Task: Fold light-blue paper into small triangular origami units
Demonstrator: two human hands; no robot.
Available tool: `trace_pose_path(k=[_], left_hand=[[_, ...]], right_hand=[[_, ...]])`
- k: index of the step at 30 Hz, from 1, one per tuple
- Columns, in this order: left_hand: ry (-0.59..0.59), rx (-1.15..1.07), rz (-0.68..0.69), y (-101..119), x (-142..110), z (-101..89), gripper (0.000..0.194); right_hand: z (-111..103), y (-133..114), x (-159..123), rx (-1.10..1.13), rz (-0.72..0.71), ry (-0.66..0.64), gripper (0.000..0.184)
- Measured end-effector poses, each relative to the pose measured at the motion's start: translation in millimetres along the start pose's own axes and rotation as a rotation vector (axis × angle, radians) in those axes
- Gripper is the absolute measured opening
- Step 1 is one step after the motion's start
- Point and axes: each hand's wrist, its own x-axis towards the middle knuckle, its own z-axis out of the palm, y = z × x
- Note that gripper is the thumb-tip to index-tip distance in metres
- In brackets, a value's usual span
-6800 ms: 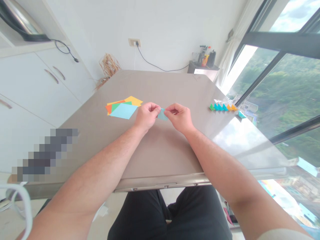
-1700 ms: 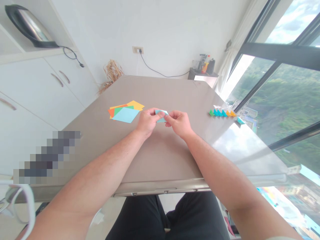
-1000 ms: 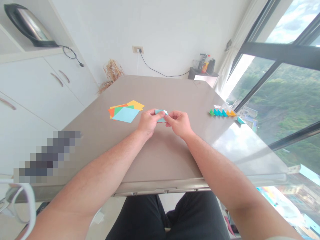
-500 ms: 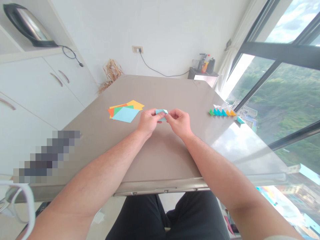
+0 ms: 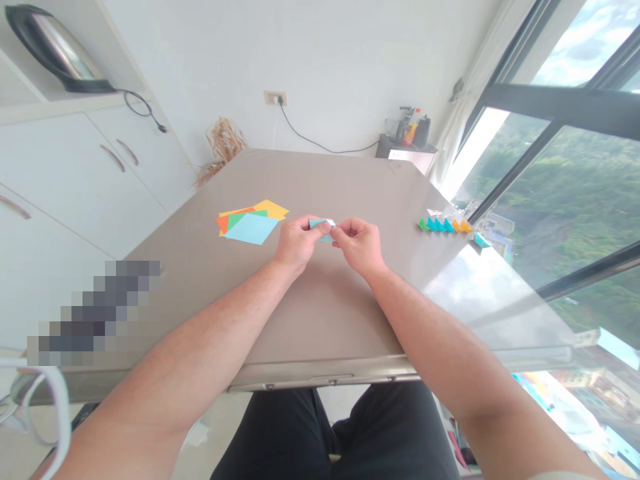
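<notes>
A small folded piece of light blue paper (image 5: 318, 225) with a white part at its upper right is held between my hands above the table. My left hand (image 5: 297, 244) is closed on its left side, thumb lying across the front. From the right, my right hand (image 5: 358, 243) pinches its right end with thumb and fingertips. The thumbs nearly meet, and the fingers behind the paper are partly hidden. Left of my left hand lies a fanned pile of coloured sheets, with a light blue sheet (image 5: 253, 229) on top of green, orange and yellow ones.
Along the table's (image 5: 320, 320) right edge stands a row of several small folded paper pieces (image 5: 440, 225) in green, blue and orange. A separate light blue folded piece (image 5: 481, 241) sits nearer me. A blurred dark patch (image 5: 95, 313) covers the left edge; the window is on the right.
The folded paper and the left fingers have shifted slightly; the left fingertips seen below the paper before are now out of sight. Both hands keep their hold.
</notes>
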Motion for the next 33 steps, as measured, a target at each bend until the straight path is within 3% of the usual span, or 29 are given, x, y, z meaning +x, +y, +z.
trace_pose_path(k=[7, 21, 33], left_hand=[[-0.004, 0.03, 0.03, 1, 2, -3.4, 0.037], [0.036, 0.178, 0.066, 4, 1, -3.4, 0.036], [-0.038, 0.193, 0.064, 3, 0, -4.2, 0.027]], right_hand=[[-1, -6, -4, -0.147, -0.226, 0.115, 0.011], [-2, -9, -6, -0.171, -0.193, 0.073, 0.012], [-3, -12, -7, -0.038, -0.115, 0.021, 0.017]])
